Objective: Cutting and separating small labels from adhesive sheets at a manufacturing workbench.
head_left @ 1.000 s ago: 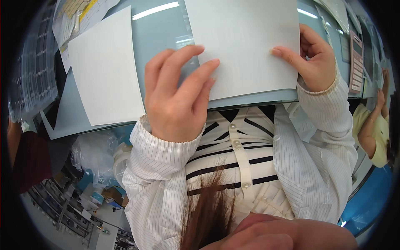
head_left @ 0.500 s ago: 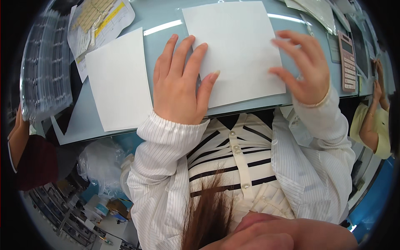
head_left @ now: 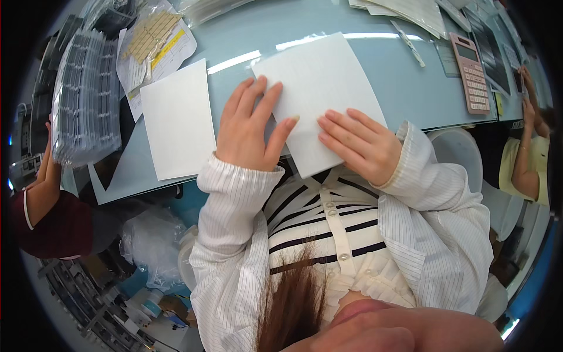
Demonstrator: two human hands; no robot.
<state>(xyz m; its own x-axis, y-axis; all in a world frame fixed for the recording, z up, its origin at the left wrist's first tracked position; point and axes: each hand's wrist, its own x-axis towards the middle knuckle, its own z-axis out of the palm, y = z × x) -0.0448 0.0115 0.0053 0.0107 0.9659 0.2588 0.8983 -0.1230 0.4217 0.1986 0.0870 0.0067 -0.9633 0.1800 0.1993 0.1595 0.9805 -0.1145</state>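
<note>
A white sheet or thin stack of paper [head_left: 316, 79] lies turned on the glass-topped desk, its near corner jutting past the front edge. My left hand [head_left: 249, 126] rests at its left side, fingers spread, fingertips by the upper left edge and thumb over the paper. Flat on the near right part of the sheet lies my right hand [head_left: 363, 144], fingers stretched out side by side and pointing left. Whether any paper is pinched beneath either palm does not show. Left of my left hand lies a second white stack [head_left: 179, 120], untouched.
A pink calculator [head_left: 470, 73] and a white pen [head_left: 407, 44] lie on the right of the desk [head_left: 281, 53]. At the left stand piled clear plastic trays [head_left: 87, 100], beside papers and a bag of tan strips [head_left: 153, 35]. Other people's arms [head_left: 41, 199] show at both sides.
The paper has turned and come nearer to me, with its near corner now over the desk edge. My right hand has moved left and down from the right edge onto the paper.
</note>
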